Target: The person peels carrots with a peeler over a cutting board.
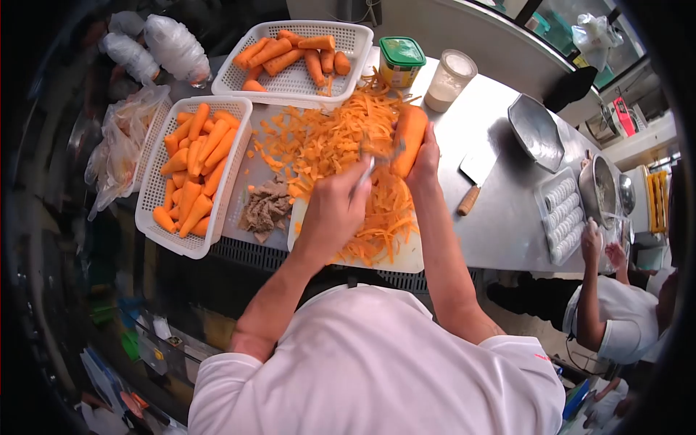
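Observation:
In my right hand [426,161] a thick orange carrot [412,138] is held tilted above a heap of peelings. My left hand [337,199] is closed around the handle of a peeler [370,174], whose blurred head is beside the carrot. Long carrot peelings [348,127] are piled across the steel table and over a white cutting board [409,254] beneath my hands. A crumpled brown cloth [267,209] lies left of the board.
Two white baskets, one at left [235,156] and one at the back [351,35], hold carrots. Further off are a green-lidded tub [402,54], a clear jar [451,80], a cleaver [475,170], a metal tray [536,134] and a tray of white rounds [562,217]. Another person [616,312] works at right.

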A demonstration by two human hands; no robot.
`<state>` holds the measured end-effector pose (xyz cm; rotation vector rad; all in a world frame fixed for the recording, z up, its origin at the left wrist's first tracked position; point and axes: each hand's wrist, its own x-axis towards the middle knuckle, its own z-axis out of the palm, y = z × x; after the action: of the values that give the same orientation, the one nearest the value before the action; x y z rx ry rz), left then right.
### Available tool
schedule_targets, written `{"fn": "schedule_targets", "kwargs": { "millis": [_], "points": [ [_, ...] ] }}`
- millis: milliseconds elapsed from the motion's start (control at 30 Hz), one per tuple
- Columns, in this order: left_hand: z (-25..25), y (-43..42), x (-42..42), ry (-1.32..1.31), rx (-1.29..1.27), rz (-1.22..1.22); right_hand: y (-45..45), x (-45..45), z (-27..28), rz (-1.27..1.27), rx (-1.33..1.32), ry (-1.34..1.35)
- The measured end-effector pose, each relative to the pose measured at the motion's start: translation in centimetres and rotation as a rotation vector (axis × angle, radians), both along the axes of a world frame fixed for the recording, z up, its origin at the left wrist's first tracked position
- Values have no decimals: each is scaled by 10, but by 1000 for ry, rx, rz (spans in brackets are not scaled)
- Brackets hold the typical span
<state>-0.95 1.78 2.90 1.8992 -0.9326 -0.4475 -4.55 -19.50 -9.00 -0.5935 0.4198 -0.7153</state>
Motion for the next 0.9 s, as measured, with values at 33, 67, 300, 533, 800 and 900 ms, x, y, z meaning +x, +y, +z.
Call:
{"fn": "schedule_targets", "kwargs": {
  "millis": [33, 67, 300, 533, 800, 900],
  "points": [
    [-6, -17, 15, -6, -7, 10, 11, -1, 7, -2, 4, 38],
    [-21, -35, 27, -79, -117, 28, 21, 1, 11, -3, 10, 77],
    [-36, 30, -9, -114, -1, -121, 15, 4, 1, -120, 91, 48],
    [-19, -25, 34, -111, -102, 70, 21, 7, 0, 70, 62, 18],
    [-35, 36, 0, -46, 111, -203, 5, 2, -14, 23, 94, 27],
    [-23, 19, 8, -52, -37, -41, 2, 4, -8, 8, 96, 30]
  ]
}}
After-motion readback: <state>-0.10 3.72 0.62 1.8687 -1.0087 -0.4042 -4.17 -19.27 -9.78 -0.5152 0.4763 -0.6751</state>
